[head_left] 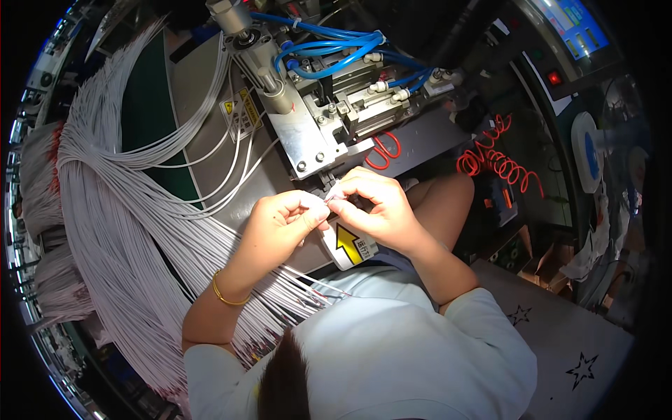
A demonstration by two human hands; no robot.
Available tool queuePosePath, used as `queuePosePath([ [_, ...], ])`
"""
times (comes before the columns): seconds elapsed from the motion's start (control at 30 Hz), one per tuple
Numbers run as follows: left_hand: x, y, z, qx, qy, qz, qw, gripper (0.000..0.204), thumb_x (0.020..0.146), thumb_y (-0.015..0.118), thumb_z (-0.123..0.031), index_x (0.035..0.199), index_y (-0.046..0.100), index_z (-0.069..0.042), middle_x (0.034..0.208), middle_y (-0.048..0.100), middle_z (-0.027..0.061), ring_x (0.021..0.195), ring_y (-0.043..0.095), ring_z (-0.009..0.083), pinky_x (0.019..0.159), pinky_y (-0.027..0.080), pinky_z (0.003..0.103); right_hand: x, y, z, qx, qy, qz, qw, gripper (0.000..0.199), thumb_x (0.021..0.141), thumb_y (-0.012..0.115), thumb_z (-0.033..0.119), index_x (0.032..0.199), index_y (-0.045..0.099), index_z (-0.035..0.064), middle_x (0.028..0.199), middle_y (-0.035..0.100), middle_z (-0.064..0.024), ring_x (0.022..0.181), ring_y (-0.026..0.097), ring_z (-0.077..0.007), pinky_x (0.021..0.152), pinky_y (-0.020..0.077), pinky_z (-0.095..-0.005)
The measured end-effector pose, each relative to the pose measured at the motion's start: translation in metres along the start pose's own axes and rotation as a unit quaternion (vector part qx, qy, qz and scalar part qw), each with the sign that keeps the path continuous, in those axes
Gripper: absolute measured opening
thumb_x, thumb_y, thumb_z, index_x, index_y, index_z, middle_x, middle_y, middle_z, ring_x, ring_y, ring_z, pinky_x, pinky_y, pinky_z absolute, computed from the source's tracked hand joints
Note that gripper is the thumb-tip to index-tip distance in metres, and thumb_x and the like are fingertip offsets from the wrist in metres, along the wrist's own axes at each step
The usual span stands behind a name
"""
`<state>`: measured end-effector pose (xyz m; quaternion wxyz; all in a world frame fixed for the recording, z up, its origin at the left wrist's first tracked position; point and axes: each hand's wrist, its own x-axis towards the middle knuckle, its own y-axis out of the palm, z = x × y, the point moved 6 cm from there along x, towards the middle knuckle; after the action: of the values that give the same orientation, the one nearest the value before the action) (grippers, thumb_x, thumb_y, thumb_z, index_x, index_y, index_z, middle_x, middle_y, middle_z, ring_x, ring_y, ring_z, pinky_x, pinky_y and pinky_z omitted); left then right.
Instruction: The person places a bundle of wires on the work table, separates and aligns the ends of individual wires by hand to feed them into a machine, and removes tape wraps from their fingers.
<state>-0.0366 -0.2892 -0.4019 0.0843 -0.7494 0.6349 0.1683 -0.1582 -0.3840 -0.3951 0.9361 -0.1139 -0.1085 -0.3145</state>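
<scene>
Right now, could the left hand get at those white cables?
Probably yes: the left hand is close to the white cables, with nothing visibly blocking the way, though it seems busy pinching a small piece with the right hand.

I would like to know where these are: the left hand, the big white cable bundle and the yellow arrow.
Left hand (273, 225): head view, middle of the hand.
White cable bundle (129, 213): head view, its broad middle.
Yellow arrow (348, 243): head view, the shaft.
</scene>
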Motion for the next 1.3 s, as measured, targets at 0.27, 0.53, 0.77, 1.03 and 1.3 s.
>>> queuePosePath([
  [0.27,-0.002,0.001,0.001,0.063,0.049,-0.016,0.997,0.008,0.091,0.064,-0.009,0.094,0.064,-0.001,0.077,0.066,0.0008,0.062,0.051,0.0020,0.055,0.039,0.017,-0.005,0.005,-0.015,0.193,0.136,-0.003,0.972,0.005,0.081,0.068,0.002,0.085,0.065,0.0002,0.078,0.062,-0.0080,0.075,0.060,-0.0155,0.070,0.0454,-0.0276],
  [0.53,-0.005,-0.005,-0.002,0.061,0.000,-0.052,0.997,0.007,0.088,0.066,-0.006,0.090,0.062,-0.001,0.075,0.060,-0.0025,0.068,0.052,0.0021,0.064,0.043,0.018,0.000,0.007,0.009,-0.162,-0.085,0.044,0.982,0.009,0.081,0.066,0.008,0.080,0.061,0.0006,0.069,0.057,-0.0104,0.068,0.056,-0.0252,0.070,0.0406,-0.0337],
  [0.77,-0.005,0.002,-0.006,0.139,0.031,-0.058,0.988,0.007,0.089,0.064,-0.006,0.088,0.062,0.000,0.074,0.060,-0.0031,0.065,0.050,0.0025,0.059,0.041,0.018,0.000,0.007,0.004,-0.136,-0.051,-0.032,0.989,0.009,0.087,0.058,0.010,0.082,0.060,0.0028,0.072,0.059,-0.0087,0.071,0.057,-0.0276,0.071,0.0407,-0.0361],
  [1.03,-0.008,-0.001,-0.015,0.366,0.049,-0.087,0.925,0.008,0.086,0.066,-0.007,0.088,0.061,0.000,0.075,0.063,0.0050,0.057,0.052,0.0099,0.053,0.040,0.026,-0.012,-0.010,-0.040,-0.141,0.081,-0.061,0.985,0.016,0.094,0.055,0.012,0.084,0.055,-0.0006,0.073,0.055,-0.0092,0.068,0.053,-0.0220,0.067,0.0433,-0.0319],
  [1.3,-0.011,0.004,-0.020,0.507,0.132,-0.140,0.840,0.010,0.086,0.065,-0.008,0.085,0.059,-0.001,0.075,0.057,0.0130,0.060,0.057,0.0302,0.053,0.044,0.035,-0.008,-0.003,-0.059,-0.009,0.153,-0.020,0.988,0.013,0.092,0.055,0.014,0.086,0.055,0.0025,0.077,0.060,-0.0133,0.073,0.058,-0.0324,0.068,0.0434,-0.0401],
])
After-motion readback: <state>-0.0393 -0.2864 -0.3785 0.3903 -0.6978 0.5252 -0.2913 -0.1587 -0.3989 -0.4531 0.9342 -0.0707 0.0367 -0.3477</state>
